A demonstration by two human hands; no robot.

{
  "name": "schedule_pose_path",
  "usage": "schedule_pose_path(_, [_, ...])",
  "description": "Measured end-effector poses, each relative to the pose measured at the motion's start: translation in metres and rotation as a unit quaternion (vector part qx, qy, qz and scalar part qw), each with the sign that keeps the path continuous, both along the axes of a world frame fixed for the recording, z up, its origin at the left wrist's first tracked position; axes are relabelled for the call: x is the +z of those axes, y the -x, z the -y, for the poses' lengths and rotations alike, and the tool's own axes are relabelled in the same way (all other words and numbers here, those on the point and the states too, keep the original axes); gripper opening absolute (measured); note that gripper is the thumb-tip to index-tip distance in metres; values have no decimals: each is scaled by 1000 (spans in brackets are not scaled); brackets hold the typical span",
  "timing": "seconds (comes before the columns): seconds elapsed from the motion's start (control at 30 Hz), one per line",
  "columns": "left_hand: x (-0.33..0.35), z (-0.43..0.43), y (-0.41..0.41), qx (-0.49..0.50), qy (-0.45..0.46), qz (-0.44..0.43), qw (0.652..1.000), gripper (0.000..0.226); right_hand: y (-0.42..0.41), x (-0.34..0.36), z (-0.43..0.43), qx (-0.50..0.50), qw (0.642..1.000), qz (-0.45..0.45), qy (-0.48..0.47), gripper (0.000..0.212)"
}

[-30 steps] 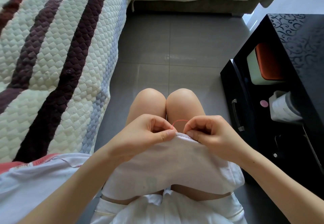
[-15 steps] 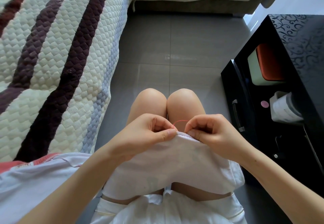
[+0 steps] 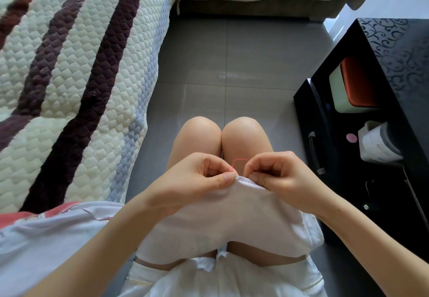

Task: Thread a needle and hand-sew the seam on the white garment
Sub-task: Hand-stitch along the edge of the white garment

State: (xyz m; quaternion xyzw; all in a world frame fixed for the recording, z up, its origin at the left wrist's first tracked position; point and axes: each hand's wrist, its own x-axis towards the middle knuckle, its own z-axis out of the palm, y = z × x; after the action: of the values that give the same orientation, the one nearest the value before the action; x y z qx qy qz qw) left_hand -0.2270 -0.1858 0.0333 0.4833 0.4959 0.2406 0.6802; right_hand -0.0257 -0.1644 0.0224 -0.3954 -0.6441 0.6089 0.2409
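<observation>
"So, which step was in hand?"

"Stitching, I judged, not threading. A loop of red thread (image 3: 239, 160) rose from the seam edge (image 3: 246, 179) between the hands, so the needle was most likely already threaded."

"And the hands?"

"The left hand (image 3: 204, 177) had its thumb and forefinger closed in a pinch on the white garment (image 3: 232, 224) at that edge. The right hand (image 3: 279, 177), just beside it, was curled, with its fingertips pinched on the same edge. The needle was too small to make out, so I could not tell whether it sat in that pinch."

"Where was the garment?"

"Draped over the lap (image 3: 197, 138) below both hands, with its edge lifted up between them."

"The next move?"

"Probably drawing the thread through, away from the left hand, until the loop closed. It called for a gentle pull so the seam did not pucker, with the left hand holding the edge taut."
</observation>
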Motion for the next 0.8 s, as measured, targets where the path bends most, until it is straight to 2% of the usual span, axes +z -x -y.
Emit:
schedule_pose_path(0.33, [-1,2,-3,2,1,10,1000,14,2,1,1,18,1000,-21,3,16])
schedule_pose_path(0.5, [1,3,-2,49,-5,44,998,15,-8,-3,-2,-10,998,51,-47,7])
schedule_pose_path(0.7, [-3,4,-8,82,-8,55,995,18,-2,-2,0,-23,999,8,-30,18])
schedule_pose_path(0.8, [-5,5,-10,118,12,61,991,15,-4,-2,0,-44,995,30,-81,13])
